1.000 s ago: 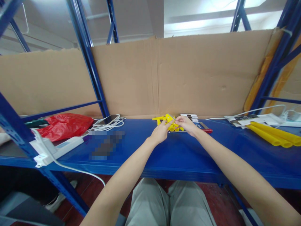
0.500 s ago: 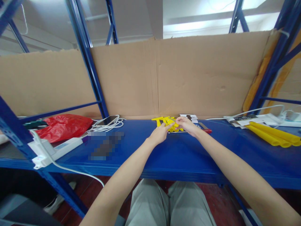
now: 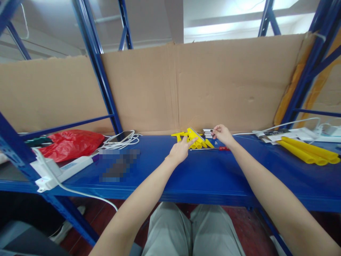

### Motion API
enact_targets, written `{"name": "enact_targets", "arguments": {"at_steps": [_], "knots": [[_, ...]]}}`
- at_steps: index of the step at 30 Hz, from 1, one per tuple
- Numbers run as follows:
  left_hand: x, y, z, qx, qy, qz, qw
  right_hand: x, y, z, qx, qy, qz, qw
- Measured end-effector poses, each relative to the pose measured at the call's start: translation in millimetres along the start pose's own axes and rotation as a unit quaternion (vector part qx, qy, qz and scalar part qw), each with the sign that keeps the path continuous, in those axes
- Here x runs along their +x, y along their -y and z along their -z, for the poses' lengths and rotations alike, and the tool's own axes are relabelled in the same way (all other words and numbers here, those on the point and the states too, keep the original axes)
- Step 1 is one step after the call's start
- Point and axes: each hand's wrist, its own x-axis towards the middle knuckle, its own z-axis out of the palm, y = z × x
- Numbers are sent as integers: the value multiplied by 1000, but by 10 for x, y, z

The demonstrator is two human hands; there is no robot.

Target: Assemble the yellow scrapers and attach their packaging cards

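My left hand is closed on a yellow T-shaped scraper head, which it holds tilted up between thumb and fingers. Around it on the blue shelf lie several more yellow T-shaped pieces, partly behind the hand. To the right, my right hand is raised with its fingertips pinched together; whatever small thing they hold is too small to make out. Just behind those fingers sits a stack of small white-and-black packs. A screwdriver with a red handle lies in front, its shaft pointing left.
Several yellow tubes lie on the right, beside papers and a white cable. On the left are a red plastic bag, a coiled white cable and a power strip. Cardboard walls the back between blue posts.
My right hand has left the yellow scraper head and moved right, toward the small packs. The left hand stays on the head, whose flat face now shows tilted up.
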Motion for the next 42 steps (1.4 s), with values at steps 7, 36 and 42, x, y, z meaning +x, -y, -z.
{"name": "enact_targets", "arguments": {"at_steps": [7,36,42], "knots": [[-6,-82,-31,19,2,-43,999,151,-293,390,-305,-68,-32,949],[49,2,-9,-769,56,151,618,145,-550,533,-390,-19,-194,900],[68,50,-34,-818,98,156,545,131,-549,523,-393,-17,-172,903]]}}
